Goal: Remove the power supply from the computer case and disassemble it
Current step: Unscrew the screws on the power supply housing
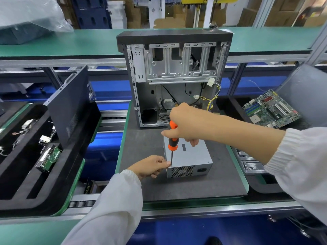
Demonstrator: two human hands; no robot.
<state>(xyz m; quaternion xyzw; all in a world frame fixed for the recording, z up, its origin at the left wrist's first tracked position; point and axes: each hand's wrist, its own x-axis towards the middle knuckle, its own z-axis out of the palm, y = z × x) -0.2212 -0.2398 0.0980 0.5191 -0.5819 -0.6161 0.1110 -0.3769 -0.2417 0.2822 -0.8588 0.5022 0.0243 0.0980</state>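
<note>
Our right hand (pixel 184 124) is wrapped around the orange-and-black handle of the screwdriver (pixel 172 140), holding it nearly upright with the shaft pointing down. Our left hand (pixel 150 167) has its fingertips pinched together right at the tip of the shaft, at the near left top corner of the power supply (pixel 190 160); whether they hold a screw or only steady the bit we cannot tell, it is too small to see.

The power supply sits under both hands on the dark mat (pixel 185 186), its vented face with the socket turned toward us. It is already out of the computer case (pixel 174 76), which stands open just beyond our right hand, loose wires hanging inside it.

So we judge removal done and the disassembly begun: we are working the lid screw at that corner. Next the bit must sit square in the screw head, with downward pressure as we turn, and the box kept from sliding.

A motherboard (pixel 270 108) lies off past our right forearm, a circuit board (pixel 51 158) in the tray left of our left hand.
</note>
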